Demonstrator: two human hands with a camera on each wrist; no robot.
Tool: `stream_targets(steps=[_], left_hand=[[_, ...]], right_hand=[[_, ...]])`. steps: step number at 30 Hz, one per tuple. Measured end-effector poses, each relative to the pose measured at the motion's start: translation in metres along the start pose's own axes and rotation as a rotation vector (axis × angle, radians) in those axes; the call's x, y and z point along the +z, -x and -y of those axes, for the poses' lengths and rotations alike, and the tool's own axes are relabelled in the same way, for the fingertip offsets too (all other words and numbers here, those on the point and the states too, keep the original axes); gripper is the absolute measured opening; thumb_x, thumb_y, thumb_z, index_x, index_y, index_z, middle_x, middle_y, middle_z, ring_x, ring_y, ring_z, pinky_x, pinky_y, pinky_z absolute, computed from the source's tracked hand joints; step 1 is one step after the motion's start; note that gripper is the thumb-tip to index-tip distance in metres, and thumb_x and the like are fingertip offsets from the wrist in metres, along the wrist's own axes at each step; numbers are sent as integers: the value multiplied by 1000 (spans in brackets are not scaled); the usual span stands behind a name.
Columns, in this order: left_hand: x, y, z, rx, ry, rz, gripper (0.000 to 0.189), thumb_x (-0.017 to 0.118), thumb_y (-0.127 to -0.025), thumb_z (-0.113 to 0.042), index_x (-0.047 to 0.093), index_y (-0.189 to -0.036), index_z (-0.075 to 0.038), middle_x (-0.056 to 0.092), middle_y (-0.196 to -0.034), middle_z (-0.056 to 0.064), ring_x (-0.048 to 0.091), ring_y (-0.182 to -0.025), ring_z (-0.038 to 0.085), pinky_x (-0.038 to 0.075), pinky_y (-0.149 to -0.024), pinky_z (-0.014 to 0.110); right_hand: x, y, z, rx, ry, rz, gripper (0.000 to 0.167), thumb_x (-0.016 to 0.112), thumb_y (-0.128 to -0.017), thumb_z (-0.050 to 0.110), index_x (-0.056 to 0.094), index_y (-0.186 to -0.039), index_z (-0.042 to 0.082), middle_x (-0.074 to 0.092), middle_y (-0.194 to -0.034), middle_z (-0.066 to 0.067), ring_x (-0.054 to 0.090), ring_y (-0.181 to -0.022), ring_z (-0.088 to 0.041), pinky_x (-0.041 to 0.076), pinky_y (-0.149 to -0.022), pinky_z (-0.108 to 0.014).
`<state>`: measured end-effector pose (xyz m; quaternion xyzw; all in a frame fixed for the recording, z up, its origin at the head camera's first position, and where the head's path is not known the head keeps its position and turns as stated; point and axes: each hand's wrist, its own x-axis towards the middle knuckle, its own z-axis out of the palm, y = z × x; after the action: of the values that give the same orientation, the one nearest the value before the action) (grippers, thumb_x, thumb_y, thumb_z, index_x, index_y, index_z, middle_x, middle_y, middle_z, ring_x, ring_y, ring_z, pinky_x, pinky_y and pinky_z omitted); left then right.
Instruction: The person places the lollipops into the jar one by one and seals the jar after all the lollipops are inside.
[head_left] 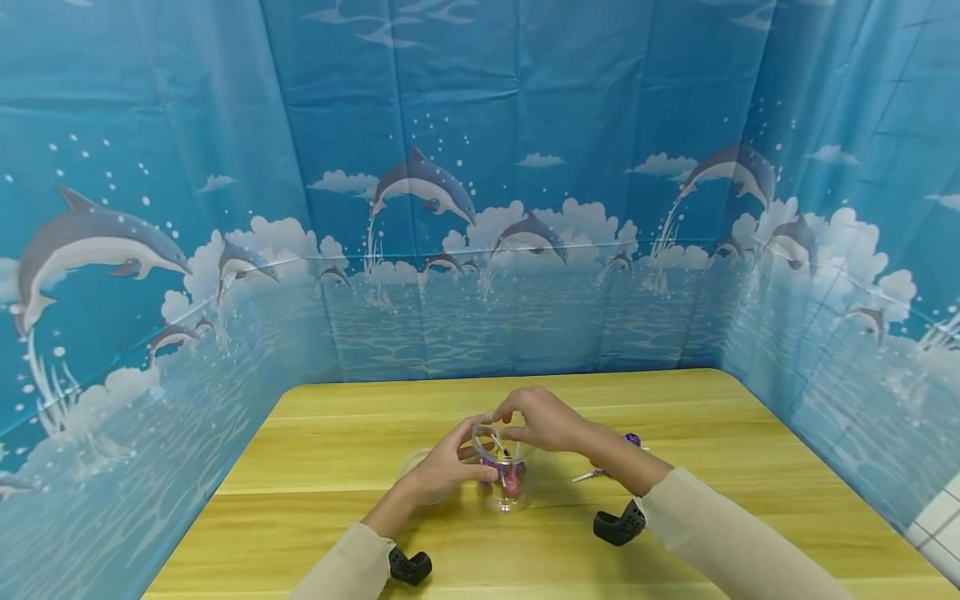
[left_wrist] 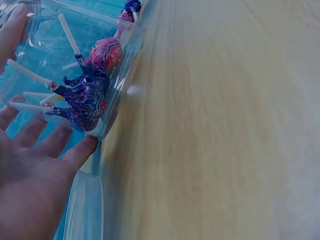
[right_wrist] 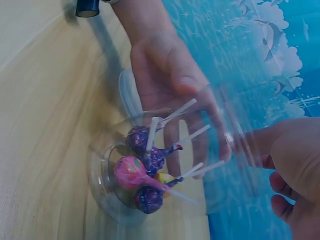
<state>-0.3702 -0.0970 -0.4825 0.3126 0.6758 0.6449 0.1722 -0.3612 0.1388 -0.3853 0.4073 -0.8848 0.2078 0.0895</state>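
My left hand wraps round the side of a clear plastic jar, thumb on the near side and fingers behind. Inside the jar lie several wrapped lollipops: purple ones, a pink one and a yellow one, with white sticks pointing toward the mouth. Over the jar's rim is my right hand, its fingers bent down at the opening and its thumb apart from them. No lollipop shows between them in the head view. The right wrist view has the right hand beside the rim.
A clear round lid rests on the table beside the left hand. To the right of the jar, partly under my right forearm, lie a purple lollipop and a white stick. A dolphin-print curtain surrounds the wooden table.
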Motion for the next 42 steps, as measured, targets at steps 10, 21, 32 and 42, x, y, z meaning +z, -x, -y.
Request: stream_targets(steps=[10, 21, 32, 42], left_hand=[[2, 0, 1, 5, -13, -9, 82, 80, -94, -16, 32, -161, -13, 34, -157, 25, 43, -142, 39, 49, -105, 46], [2, -3, 1, 2, -25, -24, 78, 81, -93, -16, 38, -158, -17, 41, -154, 18, 44, -142, 39, 47, -107, 48], [3, -2, 0, 8, 1, -34, 80, 82, -91, -13, 38, -158, -16, 36, -155, 26, 45, -141, 39, 49, -105, 45], [1, -2, 2, 10, -10, -30, 76, 79, -93, -9, 39, -157, -16, 44, -151, 14, 46, -141, 36, 49, -105, 45]], right_hand=[[-9, 13, -5, 46, -40, -3, 22, 78, -95, 15, 77, -116, 8, 72, -103, -2, 68, -96, -25, 55, -77, -38], [-24, 33, -17, 119, -54, -36, 21, 76, -97, 18, 77, -116, 11, 70, -101, 5, 61, -89, -13, 52, -73, -35], [-37, 53, -29, 135, -48, -67, 17, 75, -97, 17, 76, -114, 12, 69, -101, 4, 58, -84, -10, 51, -70, -34], [-44, 72, -38, 139, -20, -88, 15, 76, -96, 15, 77, -110, 11, 69, -96, 8, 54, -77, -7, 48, -64, -31]])
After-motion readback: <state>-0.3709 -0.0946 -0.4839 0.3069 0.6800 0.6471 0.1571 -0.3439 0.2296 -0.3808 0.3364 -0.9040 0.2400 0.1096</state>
